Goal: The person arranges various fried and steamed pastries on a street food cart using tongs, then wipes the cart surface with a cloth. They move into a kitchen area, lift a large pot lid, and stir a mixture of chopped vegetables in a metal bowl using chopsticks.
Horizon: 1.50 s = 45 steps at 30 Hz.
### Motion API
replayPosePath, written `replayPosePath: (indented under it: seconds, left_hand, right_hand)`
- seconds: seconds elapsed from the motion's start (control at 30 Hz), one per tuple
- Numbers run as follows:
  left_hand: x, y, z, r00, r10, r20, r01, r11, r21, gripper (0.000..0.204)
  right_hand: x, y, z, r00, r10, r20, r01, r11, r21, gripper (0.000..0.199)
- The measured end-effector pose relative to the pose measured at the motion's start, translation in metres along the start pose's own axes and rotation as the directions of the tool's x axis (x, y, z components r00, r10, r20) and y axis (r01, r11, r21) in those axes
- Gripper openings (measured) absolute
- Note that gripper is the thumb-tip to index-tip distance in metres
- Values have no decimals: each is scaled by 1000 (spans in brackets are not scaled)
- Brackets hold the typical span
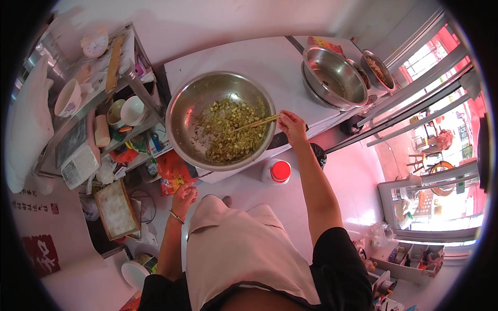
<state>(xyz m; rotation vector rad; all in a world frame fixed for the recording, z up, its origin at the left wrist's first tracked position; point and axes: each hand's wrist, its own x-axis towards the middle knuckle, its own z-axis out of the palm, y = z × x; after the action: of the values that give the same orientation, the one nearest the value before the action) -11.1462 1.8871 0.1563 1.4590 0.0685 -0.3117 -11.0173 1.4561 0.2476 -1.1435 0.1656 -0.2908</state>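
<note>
A wide steel mixing bowl point(181, 106) stands at the counter's left end, tilted slightly toward me. Chopped green filling point(233, 122) covers part of its floor. My right hand point(293, 127), just past the bowl's right rim, is closed around a pair of wooden chopsticks point(259, 123), whose tips are in the filling. Below the bowl's lower left rim is my left hand point(185, 200), its fingers curled. Beside it are a red plastic bag point(174, 165) and a red and yellow packet point(168, 187); whether the fingers hold either is unclear.
Nested steel bowls point(334, 78) and a smaller bowl of brownish food point(377, 71) stand at the counter's right. A red-lidded jar point(280, 171) sits below the counter's front edge. On the left, a metal shelf point(140, 83) holds bowls and containers. Glass doors point(430, 194) are at right.
</note>
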Motion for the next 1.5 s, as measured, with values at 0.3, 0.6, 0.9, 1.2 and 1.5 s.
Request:
replayPosePath:
  seconds: [0.3,0.6,0.9,1.2,1.5]
  left_hand:
    - [50,-22,-21,989,-140,51,133,985,112,38]
    - [70,-113,-64,994,-107,26,88,915,394,34]
    - [37,-198,-35,833,-475,-284,540,809,233,28]
    - [53,-271,97,973,86,-215,120,606,786,26]
    - [126,-101,290,992,79,-99,-27,896,442,27]
  right_hand:
    - [-32,-66,4,964,-246,-104,240,968,-72,16]
    - [17,-177,-114,700,-610,-371,653,757,-13,18]
    - [24,-151,-210,905,-335,-262,280,933,-225,21]
    - [-43,0,-435,934,15,-358,-199,853,-482,13]
    - [-136,81,-570,600,542,-589,-778,566,-271,44]
